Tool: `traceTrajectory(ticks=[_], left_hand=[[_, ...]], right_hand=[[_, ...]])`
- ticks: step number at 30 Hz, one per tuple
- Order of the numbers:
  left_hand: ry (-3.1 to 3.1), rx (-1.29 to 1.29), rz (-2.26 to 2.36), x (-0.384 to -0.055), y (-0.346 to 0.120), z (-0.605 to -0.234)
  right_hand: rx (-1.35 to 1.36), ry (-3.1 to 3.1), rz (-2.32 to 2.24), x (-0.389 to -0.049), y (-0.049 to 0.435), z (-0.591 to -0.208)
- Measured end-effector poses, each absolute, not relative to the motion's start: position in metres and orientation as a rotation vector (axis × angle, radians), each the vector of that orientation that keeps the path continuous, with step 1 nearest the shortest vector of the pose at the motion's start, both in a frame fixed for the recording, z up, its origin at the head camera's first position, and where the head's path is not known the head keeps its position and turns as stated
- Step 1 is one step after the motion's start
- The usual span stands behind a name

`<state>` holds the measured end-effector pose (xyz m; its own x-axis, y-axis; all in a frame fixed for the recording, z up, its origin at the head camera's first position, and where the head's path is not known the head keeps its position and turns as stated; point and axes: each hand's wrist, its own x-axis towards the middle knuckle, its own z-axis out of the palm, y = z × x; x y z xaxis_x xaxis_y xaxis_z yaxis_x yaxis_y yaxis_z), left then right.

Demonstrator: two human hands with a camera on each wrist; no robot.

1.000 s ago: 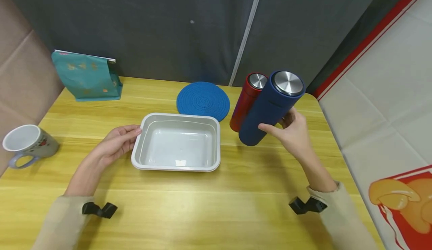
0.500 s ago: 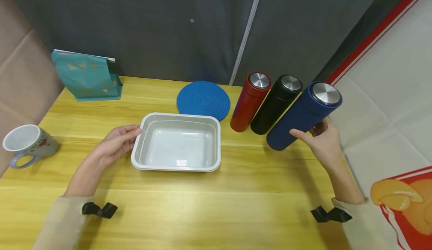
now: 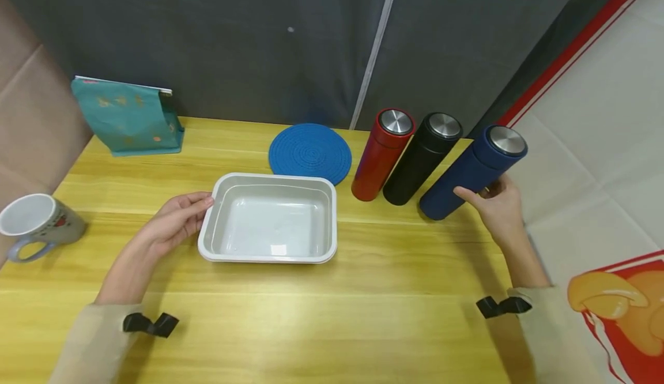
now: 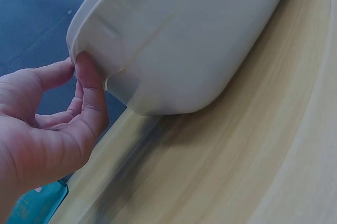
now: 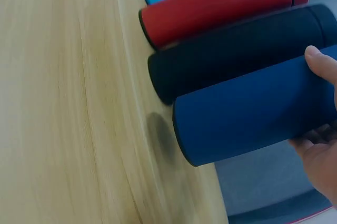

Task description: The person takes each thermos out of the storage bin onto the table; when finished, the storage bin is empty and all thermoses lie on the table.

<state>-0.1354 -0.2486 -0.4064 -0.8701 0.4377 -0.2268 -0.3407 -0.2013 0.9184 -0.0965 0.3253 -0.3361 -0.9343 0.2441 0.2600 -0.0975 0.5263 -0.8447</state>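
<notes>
Blue and matte, the cylindrical flask with a steel cap [image 3: 473, 172] sits in the grip of the right hand [image 3: 497, 206], whose thumb crosses its front while the fingers curl round behind it. The flask stands at the far right of the yellow wooden table [image 3: 332, 303], close to the right edge, with its base at the tabletop; the right wrist view [image 5: 253, 113] shows a dark shadow under the base, and whether it fully rests on the wood cannot be told. It leans to the right in the head view, as do its neighbours. Just beside it to the left stands a black cylindrical flask with a steel cap [image 3: 422, 158], and left of that a red cylindrical flask with a steel cap [image 3: 383, 153]; the three form a row, close together.

The left hand [image 3: 173, 222] rests at the left short end of a white rectangular plastic tray [image 3: 270, 257] near the middle of the table. The left wrist view shows the thumb [image 4: 92, 98] pressed against the tray's outer wall under the rim, the other fingers loosely bent behind it.

Behind the tray lies a round blue woven mat [image 3: 310, 153]. A teal paper bag [image 3: 127, 117] stands at the far left corner, and a grey mug with a blue handle [image 3: 36, 225] sits at the left edge.
</notes>
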Motion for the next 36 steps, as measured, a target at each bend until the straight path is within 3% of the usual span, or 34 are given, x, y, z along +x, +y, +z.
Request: traceTrajectory(ticks=[14,36], left_hand=[[1.585,0.121,2.104,-0.135,-0.247,-0.406],[1.593,0.107,2.107,-0.134,-0.248,-0.406]], right_hand=[[-0.068,-2.242,1.638,-0.121,0.338,-0.362],[-0.078,-2.313,1.578,-0.129,0.334,-0.359]])
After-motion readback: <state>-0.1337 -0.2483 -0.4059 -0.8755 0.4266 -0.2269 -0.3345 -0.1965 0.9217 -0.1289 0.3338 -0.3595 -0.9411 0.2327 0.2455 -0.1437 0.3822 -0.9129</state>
